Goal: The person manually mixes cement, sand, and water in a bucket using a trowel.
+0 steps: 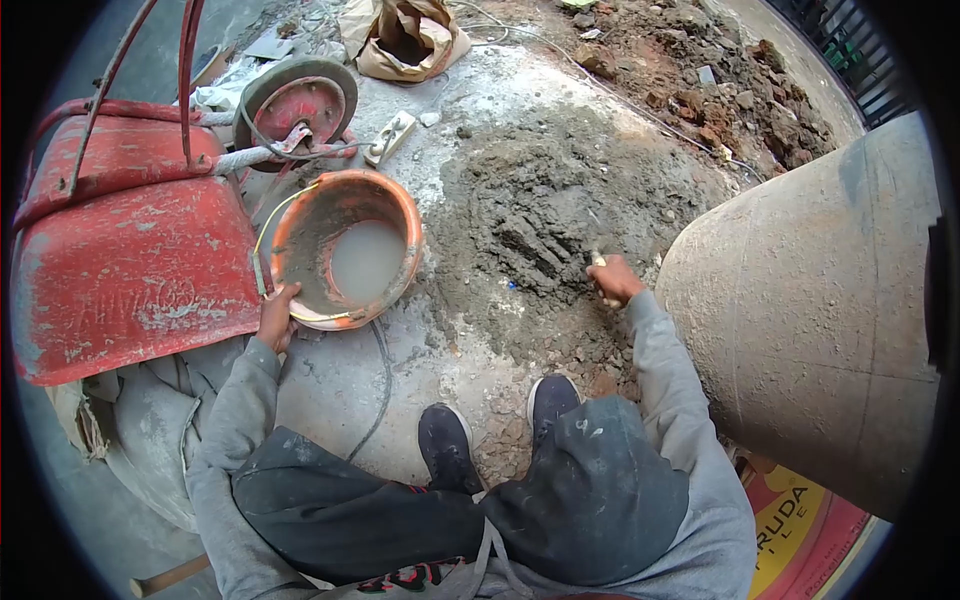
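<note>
My left hand [278, 318] is closed on the near-left rim of an orange bucket [412, 225], beside its yellow handle. The bucket leans, its inside smeared with grey mortar, and cloudy water sits at the bottom. In my right hand [617, 281] is the pale handle of a trowel [599, 260]; its blade is hard to make out against the mortar. That hand is low over the right side of a spread heap of wet grey mortar [540, 215], whose surface shows several grooves. A small blue bit lies on the mortar near the hand.
An overturned red wheelbarrow [130, 270] with its wheel [300, 105] lies left. A power strip [390, 138], cables and an open paper sack [405, 45] are behind the bucket. A large grey cylinder [800, 300] stands close to my right arm; rubble [700, 90] lies beyond.
</note>
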`<action>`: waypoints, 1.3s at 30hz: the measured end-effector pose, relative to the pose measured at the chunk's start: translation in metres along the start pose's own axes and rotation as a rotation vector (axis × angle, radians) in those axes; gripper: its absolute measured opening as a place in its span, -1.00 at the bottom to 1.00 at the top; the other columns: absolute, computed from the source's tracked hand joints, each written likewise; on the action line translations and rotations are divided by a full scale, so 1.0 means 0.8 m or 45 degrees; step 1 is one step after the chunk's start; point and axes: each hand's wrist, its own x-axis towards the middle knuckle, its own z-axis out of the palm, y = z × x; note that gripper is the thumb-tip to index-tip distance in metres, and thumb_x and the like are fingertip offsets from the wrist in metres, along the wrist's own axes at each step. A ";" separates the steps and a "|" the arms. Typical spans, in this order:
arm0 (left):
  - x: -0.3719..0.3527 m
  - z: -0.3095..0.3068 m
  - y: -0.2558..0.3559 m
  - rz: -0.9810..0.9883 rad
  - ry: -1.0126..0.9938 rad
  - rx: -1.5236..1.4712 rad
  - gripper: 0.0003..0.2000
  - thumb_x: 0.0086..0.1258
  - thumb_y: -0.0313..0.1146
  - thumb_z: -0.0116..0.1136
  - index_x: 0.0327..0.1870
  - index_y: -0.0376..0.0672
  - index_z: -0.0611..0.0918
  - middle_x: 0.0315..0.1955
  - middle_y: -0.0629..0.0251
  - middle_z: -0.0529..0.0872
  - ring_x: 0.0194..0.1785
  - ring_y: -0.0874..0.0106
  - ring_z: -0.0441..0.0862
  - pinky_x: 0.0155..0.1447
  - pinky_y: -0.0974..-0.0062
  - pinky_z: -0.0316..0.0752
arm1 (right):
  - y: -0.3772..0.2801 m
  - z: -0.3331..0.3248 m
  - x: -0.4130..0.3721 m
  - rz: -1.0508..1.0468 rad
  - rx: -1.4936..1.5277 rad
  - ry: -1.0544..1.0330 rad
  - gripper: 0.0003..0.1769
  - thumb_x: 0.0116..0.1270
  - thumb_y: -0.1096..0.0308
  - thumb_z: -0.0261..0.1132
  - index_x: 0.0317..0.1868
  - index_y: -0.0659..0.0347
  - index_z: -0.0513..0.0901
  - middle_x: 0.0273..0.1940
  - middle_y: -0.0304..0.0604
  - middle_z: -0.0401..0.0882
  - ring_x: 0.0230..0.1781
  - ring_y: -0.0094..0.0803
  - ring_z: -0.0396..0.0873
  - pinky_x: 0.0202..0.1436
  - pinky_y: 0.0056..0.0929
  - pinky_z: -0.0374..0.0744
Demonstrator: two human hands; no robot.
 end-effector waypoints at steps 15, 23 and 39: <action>-0.007 -0.006 -0.003 -0.090 0.035 0.089 -0.76 0.47 -0.27 0.10 0.04 -0.18 0.51 -0.12 0.24 0.72 -0.10 0.37 0.74 -0.05 0.40 0.72 | -0.004 -0.052 0.097 -0.252 -0.353 0.604 -0.63 0.09 0.30 0.20 -0.22 0.49 0.63 -0.20 0.38 0.66 -0.14 0.22 0.66 -0.04 -0.02 0.59; -0.015 0.002 0.002 -0.086 0.083 0.058 -0.72 0.42 -0.32 0.15 0.07 -0.21 0.50 -0.15 0.24 0.71 -0.14 0.37 0.74 -0.13 0.42 0.71 | -0.035 0.003 0.018 -0.587 -0.696 0.334 -0.71 0.10 0.34 0.22 -0.20 0.36 0.58 -0.24 0.30 0.66 -0.17 0.25 0.64 -0.07 0.04 0.60; -0.015 0.003 0.002 -0.041 0.035 0.100 -0.78 0.48 -0.25 0.09 -0.02 -0.18 0.52 -0.16 0.25 0.72 -0.14 0.41 0.74 -0.06 0.46 0.70 | 0.027 0.100 -0.054 -0.578 -0.815 0.512 -0.77 0.36 0.32 0.18 -0.15 0.36 0.47 -0.38 0.25 0.63 -0.34 0.22 0.63 -0.27 0.06 0.58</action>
